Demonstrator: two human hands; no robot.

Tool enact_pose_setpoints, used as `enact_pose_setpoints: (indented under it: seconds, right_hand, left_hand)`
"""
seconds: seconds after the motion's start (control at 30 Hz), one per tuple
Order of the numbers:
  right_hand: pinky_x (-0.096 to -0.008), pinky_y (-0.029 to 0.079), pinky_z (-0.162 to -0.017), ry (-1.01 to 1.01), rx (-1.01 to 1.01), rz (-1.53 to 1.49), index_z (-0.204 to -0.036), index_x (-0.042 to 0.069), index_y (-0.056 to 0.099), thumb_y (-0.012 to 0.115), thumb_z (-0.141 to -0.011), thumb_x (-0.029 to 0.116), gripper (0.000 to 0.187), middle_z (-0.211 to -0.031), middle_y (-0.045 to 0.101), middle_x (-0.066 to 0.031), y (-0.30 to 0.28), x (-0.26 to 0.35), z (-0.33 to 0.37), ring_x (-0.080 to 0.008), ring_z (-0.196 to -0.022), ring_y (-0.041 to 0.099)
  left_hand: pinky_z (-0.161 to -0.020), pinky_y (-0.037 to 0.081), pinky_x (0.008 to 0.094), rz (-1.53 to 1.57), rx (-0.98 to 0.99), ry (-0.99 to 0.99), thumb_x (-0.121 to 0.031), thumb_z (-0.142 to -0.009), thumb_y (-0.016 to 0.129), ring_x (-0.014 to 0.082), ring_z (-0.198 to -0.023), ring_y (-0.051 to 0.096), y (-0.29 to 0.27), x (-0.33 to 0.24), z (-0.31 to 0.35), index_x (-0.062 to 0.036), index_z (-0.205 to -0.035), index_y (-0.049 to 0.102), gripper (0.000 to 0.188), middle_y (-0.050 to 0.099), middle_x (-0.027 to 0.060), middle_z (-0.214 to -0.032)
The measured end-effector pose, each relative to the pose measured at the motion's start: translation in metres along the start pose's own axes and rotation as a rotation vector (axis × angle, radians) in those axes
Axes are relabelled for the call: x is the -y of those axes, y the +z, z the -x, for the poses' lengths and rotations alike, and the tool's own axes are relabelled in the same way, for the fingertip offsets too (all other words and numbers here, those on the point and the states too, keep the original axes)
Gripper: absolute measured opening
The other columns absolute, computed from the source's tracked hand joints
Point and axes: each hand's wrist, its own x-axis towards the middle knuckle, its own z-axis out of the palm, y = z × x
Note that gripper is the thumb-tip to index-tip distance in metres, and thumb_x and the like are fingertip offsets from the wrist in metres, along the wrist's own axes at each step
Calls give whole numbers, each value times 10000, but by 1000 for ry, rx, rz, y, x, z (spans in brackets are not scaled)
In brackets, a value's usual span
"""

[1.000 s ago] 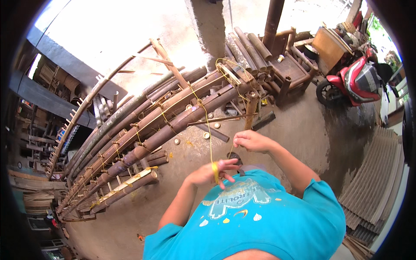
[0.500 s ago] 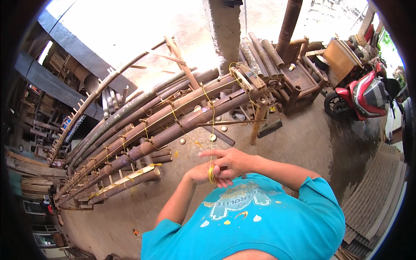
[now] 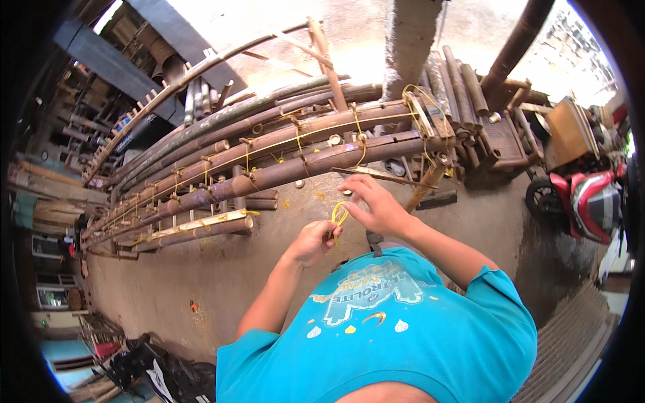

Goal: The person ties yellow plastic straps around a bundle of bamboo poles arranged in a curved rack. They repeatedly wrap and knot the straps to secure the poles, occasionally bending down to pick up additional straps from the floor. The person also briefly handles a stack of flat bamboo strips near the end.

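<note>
My left hand [image 3: 313,243] is closed on a small looped bundle of yellow cord [image 3: 339,213], whose loops stand up above the fingers in front of my shirt. Close on the right, my right hand [image 3: 377,207] has its fingers and thumb apart, with the thumb tip beside the loops; whether it touches them is hard to make out. Beyond both hands runs a long bamboo rack, its brown lower pole [image 3: 289,173] lying alongside an upper pole [image 3: 269,142]. Yellow cord is wrapped around these poles in several places.
Bamboo tubes [image 3: 468,91] lie on a bamboo chair [image 3: 500,138] at the far right, near a red motorcycle [image 3: 581,205]. A concrete pillar [image 3: 408,57] rises behind the rack. Corrugated sheets [image 3: 571,342] are stacked at the lower right. A black bag [image 3: 185,376] lies lower left.
My hands have come apart; the right has lifted off the left and spread its fingers. The cord now shows as upright loops. The view has shifted, so the rack appears farther right.
</note>
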Motion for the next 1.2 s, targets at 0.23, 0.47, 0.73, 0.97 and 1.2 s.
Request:
enact_pose_setpoints:
  seconds: [0.23,0.47,0.73,0.97,1.2]
  right_hand:
    - [-449,375,-939,-468,407,432,-983,67,570,623,-798,207,238,-859,573,-86,-12,-36,-5,-251,-850,569]
    - [-325,468,-690,311,372,-485,-1111,-13,599,410,-996,244,339,-857,667,-98,-6,-61,-17,-175,-768,602]
    - [-302,492,-738,390,94,-431,-1020,10,602,581,-925,252,261,-929,661,-96,-18,-161,-49,-152,-812,614]
    - [-296,519,-681,501,-221,-224,-969,-2,599,600,-894,174,190,-834,676,-102,-9,-209,-80,-162,-732,660]
    - [-278,488,-561,476,-299,-184,-898,1,590,581,-913,152,152,-746,618,-48,-9,-199,-86,-90,-621,594]
  left_hand:
    - [-708,471,240,287,89,67,-125,-919,406,150,-801,568,3,-13,-21,27,-1064,564,264,613,70,-954]
    - [-1021,383,410,364,-168,502,-165,-970,416,230,-1161,514,54,-3,-66,-17,-1224,492,304,528,155,-1249]
    - [-997,369,366,327,-622,739,-165,-972,460,196,-1073,524,45,17,-104,-47,-1008,557,156,572,102,-1115]
    - [-941,416,363,368,-588,629,-174,-975,454,181,-1031,536,30,-1,-92,-50,-1013,559,166,581,80,-1060]
    - [-904,452,385,415,-526,585,-181,-972,451,189,-1010,548,21,-7,-88,-39,-1009,558,181,584,86,-1046]
